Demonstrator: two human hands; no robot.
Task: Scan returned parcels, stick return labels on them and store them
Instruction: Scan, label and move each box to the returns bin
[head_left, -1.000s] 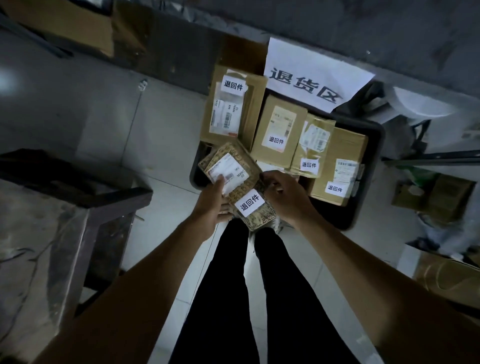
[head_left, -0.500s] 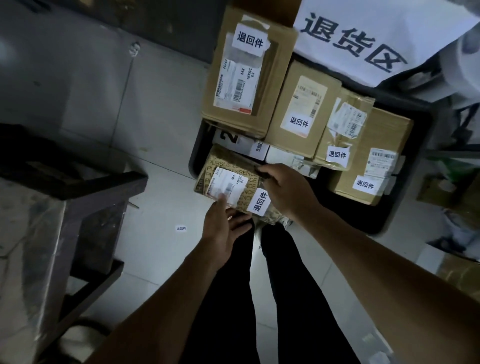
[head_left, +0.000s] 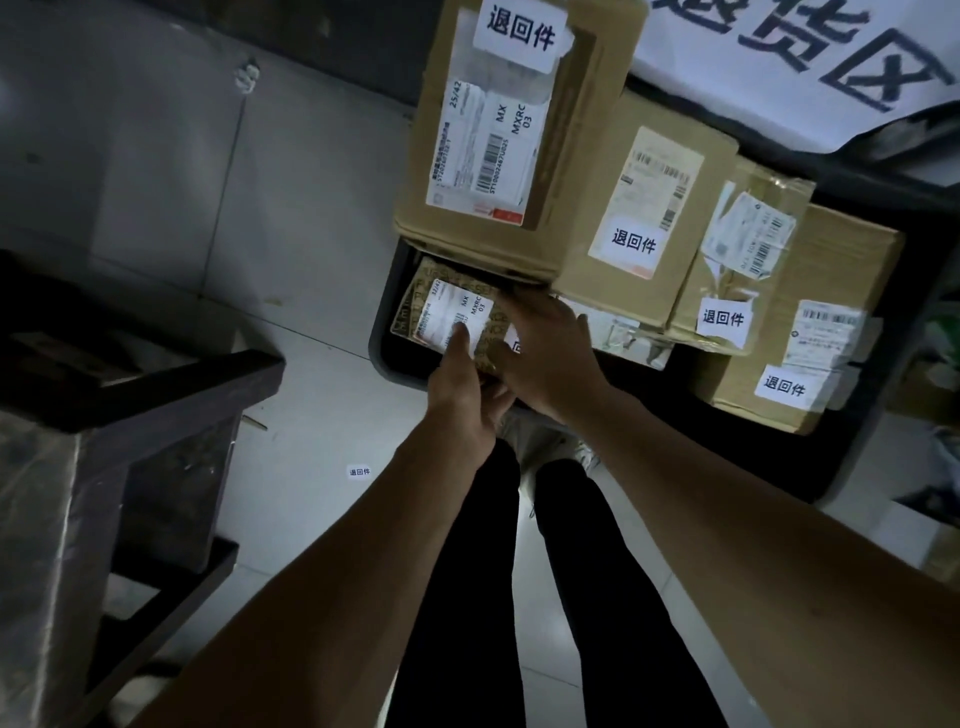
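**Parcel Position at the Return Bin**

The flat brown printed parcel with a white shipping label (head_left: 449, 317) lies in the left front corner of the dark plastic bin (head_left: 382, 358), partly under a large brown cardboard box (head_left: 519, 145). The left hand (head_left: 460, 395) grasps its near edge, thumb on the label. The right hand (head_left: 550, 358) rests on its right part; its finger posture cannot be determined.

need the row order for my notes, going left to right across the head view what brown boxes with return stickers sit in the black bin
big tilted box → upright box → taped box → low box, all in the black bin.
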